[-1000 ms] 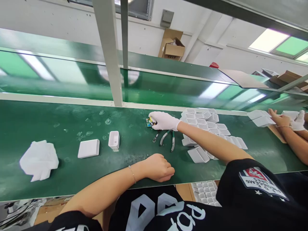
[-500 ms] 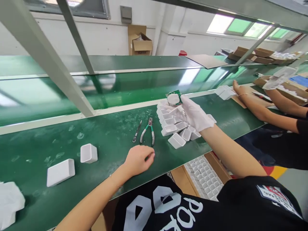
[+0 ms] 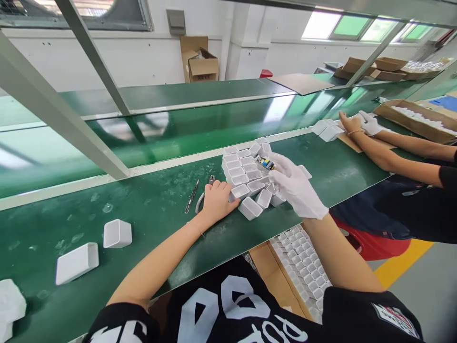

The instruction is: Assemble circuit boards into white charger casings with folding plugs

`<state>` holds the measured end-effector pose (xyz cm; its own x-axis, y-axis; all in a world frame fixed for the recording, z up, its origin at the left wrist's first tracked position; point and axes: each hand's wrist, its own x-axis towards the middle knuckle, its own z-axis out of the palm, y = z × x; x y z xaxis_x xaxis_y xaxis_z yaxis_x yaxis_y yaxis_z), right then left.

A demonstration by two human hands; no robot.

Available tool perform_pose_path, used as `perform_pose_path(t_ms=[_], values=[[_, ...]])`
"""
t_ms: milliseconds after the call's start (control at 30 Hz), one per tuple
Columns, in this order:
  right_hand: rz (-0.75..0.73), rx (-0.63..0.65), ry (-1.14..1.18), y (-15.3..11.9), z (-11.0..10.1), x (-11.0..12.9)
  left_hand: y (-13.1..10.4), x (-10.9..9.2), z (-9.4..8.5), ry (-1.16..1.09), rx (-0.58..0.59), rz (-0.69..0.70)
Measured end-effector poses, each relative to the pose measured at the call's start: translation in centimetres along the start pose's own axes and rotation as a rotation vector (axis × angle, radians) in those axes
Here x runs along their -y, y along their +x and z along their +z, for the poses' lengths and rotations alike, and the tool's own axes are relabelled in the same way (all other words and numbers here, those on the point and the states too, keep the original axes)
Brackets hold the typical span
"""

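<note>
My bare left hand (image 3: pixel 217 200) is closed around the near-left end of a white plastic case (image 3: pixel 240 192) at the edge of a cluster of open white cases (image 3: pixel 234 165). In my gloved right hand (image 3: pixel 294 183), pinched between thumb and fingers, is a small circuit board (image 3: pixel 266 163) with yellow and blue components. It is held above the cases. Cutting pliers (image 3: pixel 199 203) lie partly hidden behind my left hand. Just left of them are dark tweezers (image 3: pixel 192 196). A loose case (image 3: pixel 251 208) rests at the cluster's near side.
Two white cases (image 3: pixel 117 234) (image 3: pixel 77 263) lie on the green bench (image 3: pixel 150 238) at left, with a crumpled white item (image 3: pixel 10 300) beyond. Below the bench edge, a carton (image 3: pixel 267 267) holds rows of cases. At right, a co-worker's hands (image 3: pixel 357 124) work near more cases (image 3: pixel 326 129).
My left hand has moved forward and right from the bare bench to the case. My right hand has lowered slightly and turned the circuit board, which now shows its component side.
</note>
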<state>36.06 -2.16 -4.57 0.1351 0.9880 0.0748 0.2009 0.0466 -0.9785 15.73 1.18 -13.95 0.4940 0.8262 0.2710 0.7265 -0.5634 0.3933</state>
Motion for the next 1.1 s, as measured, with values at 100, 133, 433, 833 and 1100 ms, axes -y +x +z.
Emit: perform_pose_path(t_ms=[100, 133, 433, 833, 1100], values=[[-0.049, -0.041, 0.007, -1.2, 0.4, 0.1, -1.9, 0.6, -1.5, -0.050, -0.030, 0.042], [-0.057, -0.047, -0.012, -1.7, 0.6, 0.2, -2.7, 0.9, -2.2, -0.070, -0.040, 0.052], [-0.479, 0.163, -0.346, -7.9, 4.5, 1.4, -8.8, 2.3, -8.6, -0.167, -0.369, 0.238], [-1.040, 0.191, -0.640, -9.3, 4.7, 3.4, -9.2, -0.5, -10.4, 0.016, -0.515, 0.426], [-1.124, 0.259, -0.662, -9.3, 4.5, 3.2, -8.6, -0.9, -10.8, 0.026, -0.560, 0.429]])
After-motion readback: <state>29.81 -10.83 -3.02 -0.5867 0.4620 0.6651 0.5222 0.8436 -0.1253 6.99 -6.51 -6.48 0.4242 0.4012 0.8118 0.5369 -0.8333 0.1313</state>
